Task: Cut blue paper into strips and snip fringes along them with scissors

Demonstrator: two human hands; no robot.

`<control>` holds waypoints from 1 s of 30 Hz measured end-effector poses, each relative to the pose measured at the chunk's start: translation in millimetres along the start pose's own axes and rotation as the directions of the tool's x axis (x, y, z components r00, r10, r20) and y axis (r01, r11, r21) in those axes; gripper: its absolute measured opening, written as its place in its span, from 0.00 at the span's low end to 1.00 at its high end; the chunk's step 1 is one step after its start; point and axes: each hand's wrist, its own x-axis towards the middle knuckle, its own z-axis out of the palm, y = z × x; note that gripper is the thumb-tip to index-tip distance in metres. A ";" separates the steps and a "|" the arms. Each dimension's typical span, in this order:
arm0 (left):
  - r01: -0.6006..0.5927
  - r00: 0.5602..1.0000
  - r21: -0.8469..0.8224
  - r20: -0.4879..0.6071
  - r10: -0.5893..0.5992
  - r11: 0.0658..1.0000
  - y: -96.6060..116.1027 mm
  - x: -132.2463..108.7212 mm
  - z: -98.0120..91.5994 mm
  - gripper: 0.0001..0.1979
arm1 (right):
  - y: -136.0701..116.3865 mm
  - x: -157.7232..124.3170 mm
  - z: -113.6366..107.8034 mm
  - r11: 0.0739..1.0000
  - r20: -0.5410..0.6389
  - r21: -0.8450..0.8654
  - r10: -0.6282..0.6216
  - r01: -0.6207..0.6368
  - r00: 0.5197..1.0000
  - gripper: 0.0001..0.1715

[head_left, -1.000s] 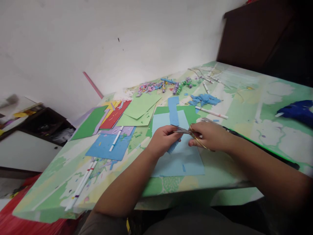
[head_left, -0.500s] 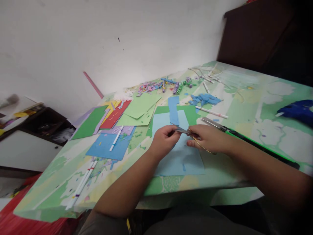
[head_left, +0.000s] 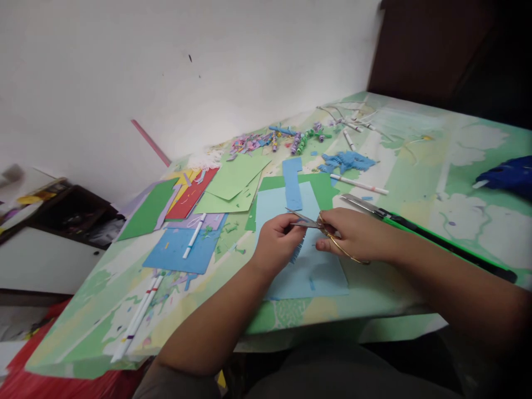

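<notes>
My right hand [head_left: 347, 235] is closed on a pair of scissors [head_left: 332, 239] with gold-coloured handles. Its blades are parted and reach to the fingertips of my left hand [head_left: 279, 239]. Pinched in that left hand is a blue fringed paper strip [head_left: 297, 252]; its cut edge hangs out below the palm, and the rest is hidden by the fingers. Beneath both hands lies a light blue sheet [head_left: 310, 277], partly over a green sheet [head_left: 322, 191]. A wider blue paper strip [head_left: 292, 185] rests just beyond the blades.
A green and black utility knife [head_left: 432, 238] lies beside my right forearm, with a blue glue gun [head_left: 507, 176] farther right. Curled blue fringed strips [head_left: 347, 161] lie ahead. Coloured sheets [head_left: 236, 174], a blue sheet [head_left: 178, 249] and white paper sticks [head_left: 139, 316] spread to the left.
The scissor blades have opened wider at the left fingertips. More of the fringed strip shows below my left hand. The whole view has shifted slightly.
</notes>
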 end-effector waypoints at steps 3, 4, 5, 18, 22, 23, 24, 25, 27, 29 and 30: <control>-0.007 1.000 -0.010 0.011 0.007 1.000 0.8 -1.1 0.6 0.05 | 0.0 -0.7 0.5 1.000 0.009 0.011 -0.013 0.013 1.000 0.17; -0.009 1.000 -0.015 0.018 0.009 1.000 1.3 -1.5 0.6 0.05 | 0.1 -0.8 0.9 1.000 0.011 0.015 -0.014 0.014 1.000 0.18; -0.013 1.000 -0.017 0.024 0.013 1.000 1.9 -1.8 0.5 0.05 | 0.3 -0.8 1.4 1.000 0.013 0.019 -0.013 0.012 1.000 0.18; -0.001 0.999 -0.014 0.053 0.001 1.000 1.3 -2.2 -3.0 0.05 | 5.0 1.8 3.8 0.999 -0.041 0.019 -0.028 0.029 0.999 0.19; 0.030 0.998 0.007 0.062 -0.030 1.000 4.9 -2.0 -3.7 0.05 | 7.3 2.4 3.2 1.000 -0.037 0.006 -0.018 0.018 0.999 0.21; 0.034 0.997 0.012 0.065 -0.035 0.999 5.2 -1.9 -3.9 0.05 | 7.8 2.7 3.1 1.000 -0.036 0.003 -0.015 0.015 0.999 0.22; 0.038 0.997 0.016 0.070 -0.039 0.999 5.1 -1.7 -4.1 0.05 | 8.3 3.0 3.1 1.000 -0.034 0.002 -0.013 0.014 0.999 0.22; 0.041 0.996 0.019 0.075 -0.042 0.999 4.8 -1.5 -4.4 0.05 | 8.8 3.4 3.2 1.000 -0.033 0.000 -0.013 0.013 0.999 0.22; 0.052 0.995 0.021 0.082 -0.053 0.998 3.6 -1.0 -4.9 0.05 | 9.7 4.5 3.3 1.000 -0.029 -0.003 -0.020 0.020 0.999 0.22; 0.068 0.994 0.022 0.088 -0.069 0.997 2.7 -0.7 -5.6 0.06 | 10.3 5.5 3.4 0.999 -0.030 -0.013 -0.033 0.032 0.999 0.22; 0.073 0.993 0.016 0.092 -0.074 0.997 2.4 -0.5 -5.9 0.06 | 10.4 5.8 3.3 0.999 -0.033 -0.020 -0.038 0.037 0.999 0.22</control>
